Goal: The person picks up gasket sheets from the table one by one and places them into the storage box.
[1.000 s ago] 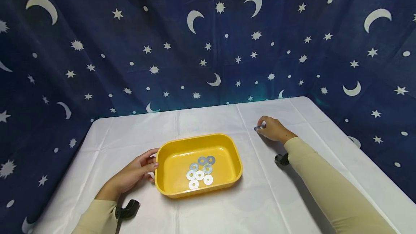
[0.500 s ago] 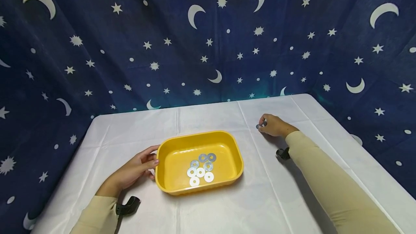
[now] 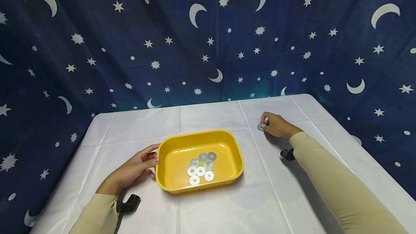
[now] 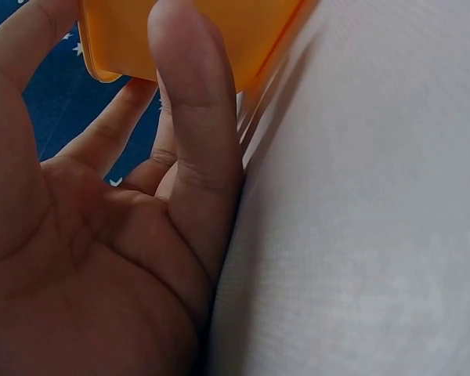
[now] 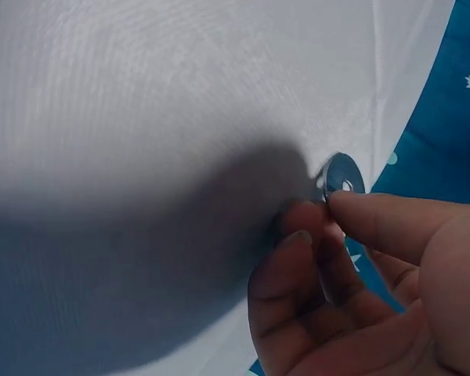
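My left hand (image 3: 136, 167) holds the left end of a yellow rectangular tub (image 3: 231, 143), thumb over the rim and the other fingers along the outer wall. Inside the tub, several flat silver washers (image 3: 194, 180) lie in a loose cluster, some overlapping. At the right, my right hand (image 3: 277, 125) pinches a metal washer (image 5: 344, 171) between thumb and fingertips, close over the white cloth. Its round face and centre hole show in the right wrist view. A further pale edge shows among these fingers in the head view, partly hidden by the hand.
A white cloth (image 3: 224, 208) covers the table. Behind and at both sides hangs a dark blue curtain (image 3: 175, 71) with moons and stars. A black wrist device (image 3: 129, 204) is strapped at the left sleeve, another black device (image 3: 287, 155) at the right.
The pinched washer has turned so its face and hole show more clearly, and the right hand has shifted slightly right. The left hand stays at the tub; the head view tilts a little.
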`<state>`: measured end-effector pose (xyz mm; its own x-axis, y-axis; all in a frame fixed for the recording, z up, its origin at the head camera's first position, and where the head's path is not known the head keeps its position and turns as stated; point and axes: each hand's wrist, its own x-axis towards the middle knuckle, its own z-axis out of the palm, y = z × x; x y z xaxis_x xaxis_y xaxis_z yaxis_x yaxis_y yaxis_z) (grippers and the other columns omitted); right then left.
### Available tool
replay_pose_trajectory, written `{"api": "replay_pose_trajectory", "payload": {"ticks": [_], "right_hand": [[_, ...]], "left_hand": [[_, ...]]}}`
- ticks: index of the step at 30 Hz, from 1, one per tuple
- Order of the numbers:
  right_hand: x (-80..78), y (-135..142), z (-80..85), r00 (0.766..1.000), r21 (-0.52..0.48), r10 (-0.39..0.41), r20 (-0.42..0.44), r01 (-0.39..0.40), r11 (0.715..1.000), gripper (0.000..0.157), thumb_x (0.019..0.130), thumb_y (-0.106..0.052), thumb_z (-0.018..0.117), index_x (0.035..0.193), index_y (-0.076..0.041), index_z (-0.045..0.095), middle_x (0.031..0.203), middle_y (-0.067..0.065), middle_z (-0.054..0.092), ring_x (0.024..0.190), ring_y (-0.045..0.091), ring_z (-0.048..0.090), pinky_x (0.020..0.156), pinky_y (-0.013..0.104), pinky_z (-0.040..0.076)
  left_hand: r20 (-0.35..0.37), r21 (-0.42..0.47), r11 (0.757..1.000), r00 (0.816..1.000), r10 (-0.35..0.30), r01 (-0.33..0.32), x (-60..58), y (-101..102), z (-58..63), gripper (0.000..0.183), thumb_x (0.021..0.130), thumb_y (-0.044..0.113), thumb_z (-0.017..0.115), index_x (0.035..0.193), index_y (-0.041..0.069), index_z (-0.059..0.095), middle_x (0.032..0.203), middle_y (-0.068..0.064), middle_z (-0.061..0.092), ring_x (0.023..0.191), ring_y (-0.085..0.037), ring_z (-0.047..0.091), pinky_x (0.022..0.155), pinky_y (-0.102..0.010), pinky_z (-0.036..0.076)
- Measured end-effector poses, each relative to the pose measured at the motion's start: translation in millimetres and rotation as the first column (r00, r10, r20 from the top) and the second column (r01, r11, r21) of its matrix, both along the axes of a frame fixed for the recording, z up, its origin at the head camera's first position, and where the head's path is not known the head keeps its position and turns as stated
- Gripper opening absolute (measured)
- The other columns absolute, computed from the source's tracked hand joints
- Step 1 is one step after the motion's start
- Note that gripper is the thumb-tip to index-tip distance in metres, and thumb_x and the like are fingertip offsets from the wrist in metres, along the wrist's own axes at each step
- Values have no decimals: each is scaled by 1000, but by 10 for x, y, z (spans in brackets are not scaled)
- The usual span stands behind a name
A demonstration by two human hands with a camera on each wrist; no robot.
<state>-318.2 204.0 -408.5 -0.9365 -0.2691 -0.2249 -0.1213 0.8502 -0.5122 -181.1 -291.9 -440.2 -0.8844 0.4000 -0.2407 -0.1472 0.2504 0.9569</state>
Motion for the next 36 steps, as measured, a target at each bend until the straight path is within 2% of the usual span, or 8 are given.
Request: {"api": "replay_pose_trajectory", "payload": {"ticks": [4,13,21,27,36], "right_hand": [[43,22,50,1000,-25,17,-8,-18,1000,14,94,0,54,108,-2,53,88,13,61,70,19,57,65,30,48],[177,47,159,991,19,107,-82,-105,994,20,91,1,57,111,-4,59,96,15,61,72,19,55,64,30,47],[324,20,273,971,-7,193,-143,-196,981,19,91,2,59,106,-7,68,91,9,65,76,18,56,68,30,49],[499,-124,375,967,-66,213,-138,-223,973,18,94,-1,60,105,-10,69,90,7,64,70,17,53,62,27,47],[785,-446,542,941,-137,277,-195,-305,942,19,93,-1,62,104,-15,70,89,2,63,78,16,55,67,27,50]], "left_hand": [[-6,-5,1000,1000,1,-1,-4,1,-4,61,102,21,58,155,8,30,113,-8,56,90,-14,61,70,-31,60],[3,-14,1000,1000,-1,1,-28,-14,-50,62,102,23,58,155,10,29,118,-8,57,91,-16,62,70,-32,60],[7,-16,1000,1000,8,-8,-30,1,-37,62,101,23,58,155,10,29,117,-8,57,92,-16,61,70,-31,60],[9,-22,1000,1000,12,-12,-30,11,-42,63,101,23,59,155,10,30,116,-9,57,92,-16,61,70,-32,60],[7,-31,999,1000,14,-13,-34,0,-46,63,101,24,59,155,11,30,122,-12,55,93,-16,61,71,-31,60]]}}
